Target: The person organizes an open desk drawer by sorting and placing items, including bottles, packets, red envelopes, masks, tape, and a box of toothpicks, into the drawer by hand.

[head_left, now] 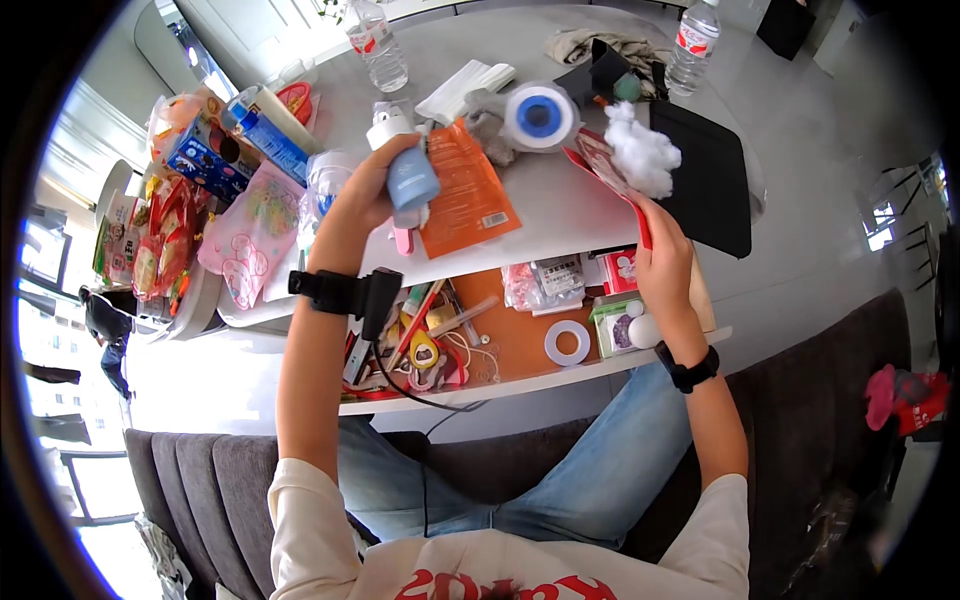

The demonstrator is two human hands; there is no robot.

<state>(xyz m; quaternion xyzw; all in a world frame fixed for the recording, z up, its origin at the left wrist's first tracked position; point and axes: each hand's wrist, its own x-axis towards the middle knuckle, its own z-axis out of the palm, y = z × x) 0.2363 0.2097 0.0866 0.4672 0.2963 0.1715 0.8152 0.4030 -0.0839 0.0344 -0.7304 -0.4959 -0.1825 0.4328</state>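
Note:
My left hand (pixel 372 180) is closed round a blue bottle with a white top (pixel 412 180), above the table's near side. An orange packet (pixel 465 190) lies just right of the bottle. My right hand (pixel 662 245) grips the near end of a flat red packet (pixel 610 178), which slants up and left. White fluffy stuffing (pixel 642 150) is beside the packet's far part. A white and blue tape roll (pixel 541 116) stands between the hands, near a grey fluffy clump (pixel 490 128).
An open drawer (pixel 520 375) below the tabletop holds tools, packets and a white ring (pixel 567 343). Snack bags (pixel 170 240) crowd the left. Two water bottles (pixel 380 50) stand at the back. A black mat (pixel 705 180) lies at right. A cable hangs from my left wrist.

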